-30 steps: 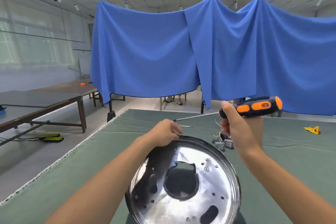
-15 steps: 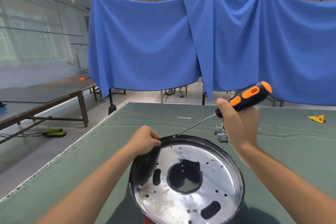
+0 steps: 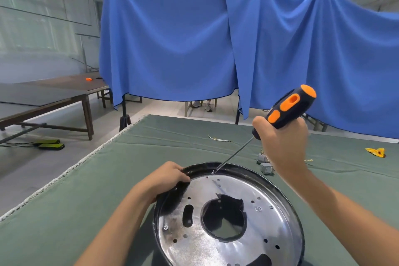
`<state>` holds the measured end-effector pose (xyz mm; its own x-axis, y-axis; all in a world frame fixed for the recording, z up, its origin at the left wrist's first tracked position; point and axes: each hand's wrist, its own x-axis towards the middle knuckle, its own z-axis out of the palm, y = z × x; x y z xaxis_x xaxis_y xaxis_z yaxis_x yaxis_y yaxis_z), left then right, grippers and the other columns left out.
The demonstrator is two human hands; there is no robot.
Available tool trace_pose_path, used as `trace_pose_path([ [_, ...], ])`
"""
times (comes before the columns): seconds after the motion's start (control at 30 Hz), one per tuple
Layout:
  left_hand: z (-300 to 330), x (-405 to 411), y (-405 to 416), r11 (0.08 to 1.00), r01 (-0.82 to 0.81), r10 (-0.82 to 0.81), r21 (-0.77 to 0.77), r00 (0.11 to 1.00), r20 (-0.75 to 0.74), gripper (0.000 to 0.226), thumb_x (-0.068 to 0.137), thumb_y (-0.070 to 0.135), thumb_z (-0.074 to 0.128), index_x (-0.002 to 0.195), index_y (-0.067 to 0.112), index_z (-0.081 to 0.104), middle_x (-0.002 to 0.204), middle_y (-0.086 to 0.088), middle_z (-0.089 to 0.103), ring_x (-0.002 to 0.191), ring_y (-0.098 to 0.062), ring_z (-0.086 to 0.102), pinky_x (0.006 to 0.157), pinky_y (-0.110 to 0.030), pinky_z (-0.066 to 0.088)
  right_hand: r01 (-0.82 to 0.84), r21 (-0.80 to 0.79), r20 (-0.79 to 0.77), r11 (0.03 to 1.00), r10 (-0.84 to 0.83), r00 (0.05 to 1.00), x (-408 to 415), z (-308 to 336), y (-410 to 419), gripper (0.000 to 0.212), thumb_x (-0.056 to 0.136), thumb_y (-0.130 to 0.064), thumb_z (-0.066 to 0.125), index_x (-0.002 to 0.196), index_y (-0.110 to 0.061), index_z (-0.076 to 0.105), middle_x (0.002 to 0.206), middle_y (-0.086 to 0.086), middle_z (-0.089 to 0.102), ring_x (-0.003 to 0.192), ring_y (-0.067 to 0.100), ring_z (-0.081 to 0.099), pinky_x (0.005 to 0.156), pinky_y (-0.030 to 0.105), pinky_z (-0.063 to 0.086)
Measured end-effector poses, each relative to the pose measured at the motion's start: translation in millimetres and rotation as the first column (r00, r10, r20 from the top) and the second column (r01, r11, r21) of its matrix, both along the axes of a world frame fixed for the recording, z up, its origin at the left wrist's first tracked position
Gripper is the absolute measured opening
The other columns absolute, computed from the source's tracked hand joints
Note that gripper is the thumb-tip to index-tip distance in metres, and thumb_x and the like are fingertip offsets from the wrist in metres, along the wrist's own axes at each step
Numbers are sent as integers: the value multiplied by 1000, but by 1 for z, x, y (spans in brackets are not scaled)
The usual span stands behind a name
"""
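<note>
No readable text, labels, brands or nos. on anything in view.

**Green-covered table, a few small things on it**

The table [image 3: 90, 211] is covered by a green cloth [image 3: 177, 131], creased in long lines, with a pale fringe [image 3: 64, 174] along its left edge. At the near middle is a round metal disc [image 3: 269, 227], shiny inside a dark rim, with a large hole at its centre. What lies under it is hidden. Farther off, a thin yellowish wire [image 3: 219, 138] lies on the cloth. Just right of the disc's far rim, two small grey metal blocks [image 3: 266, 168] lie close together. A yellow scrap [image 3: 376, 152] lies well apart at the far right.
</note>
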<state>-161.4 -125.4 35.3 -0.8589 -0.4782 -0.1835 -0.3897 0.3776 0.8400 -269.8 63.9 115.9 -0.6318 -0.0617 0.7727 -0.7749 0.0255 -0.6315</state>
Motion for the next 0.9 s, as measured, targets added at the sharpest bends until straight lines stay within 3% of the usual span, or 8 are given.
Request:
trace_pose_path([
  [0.13, 0, 3, 1, 993, -63, 66, 102, 997, -30, 19, 88, 6, 60, 70, 7, 67, 45, 0, 57, 35, -11, 52, 40, -12, 40, 4, 35, -32, 999, -3, 999, 2, 4, -12, 27, 60, -18, 53, 53, -7, 29, 44, -6, 30, 47, 14, 30, 47, 31, 34],
  [0.27, 5, 12, -2, 940, -137, 191, 311, 970, -152, 21, 93, 5, 54, 75, 5, 65, 49, -3, 56, 37, -13, 51, 41, -14, 41, -81, -65, 22, 995, 83, 996, 7, 11, -19, 28, 62, -17, 55, 52, -13, 30, 43, -9, 31, 48, 19, 32, 49, 38, 40],
  [0.37, 5, 20, -6, 886, -199, 321, 419, 915, -244, 13, 95, 7, 49, 95, 4, 62, 65, -11, 53, 51, -19, 49, 51, -25, 42, -125, -133, 32, 983, 130, 991, 14, 18, -21, 25, 63, -17, 56, 54, -8, 34, 46, -7, 34, 48, 18, 34, 50, 31, 38],
  [0.5, 7, 24, -2, 777, -244, 508, 580, 786, -351, 10, 92, 2, 50, 96, 5, 59, 73, -13, 58, 58, -23, 53, 53, -29, 48, -174, -223, 14, 959, 181, 983, 29, 25, -23, 26, 69, -11, 58, 57, 3, 39, 51, 6, 42, 51, 17, 42, 54, 25, 41],
  [0.6, 12, 24, 1, 769, -217, 568, 601, 663, -488, 21, 88, -5, 50, 96, 9, 64, 83, -6, 69, 69, -21, 62, 64, -31, 52, -242, -280, -12, 929, 249, 969, 35, 28, -21, 22, 73, -11, 58, 55, -13, 44, 47, -12, 47, 47, 8, 46, 52, 18, 42],
  [0.7, 13, 24, 4, 763, -219, 606, 608, 570, -555, 38, 86, -9, 49, 89, 24, 67, 84, 9, 74, 75, -10, 68, 67, -22, 56, -296, -309, -11, 904, 308, 951, 38, 33, -20, 23, 72, -15, 58, 52, -22, 49, 47, -10, 51, 48, 12, 48, 51, 21, 41],
  [0.9, 15, 25, 9, 762, -203, 610, 615, 546, -575, 44, 81, -14, 48, 105, 14, 71, 95, 0, 75, 85, -16, 69, 76, -27, 55, -317, -283, -37, 905, 320, 947, 46, 38, -26, 29, 71, -13, 57, 46, -25, 51, 45, -7, 52, 44, 10, 46, 50, 19, 41],
])
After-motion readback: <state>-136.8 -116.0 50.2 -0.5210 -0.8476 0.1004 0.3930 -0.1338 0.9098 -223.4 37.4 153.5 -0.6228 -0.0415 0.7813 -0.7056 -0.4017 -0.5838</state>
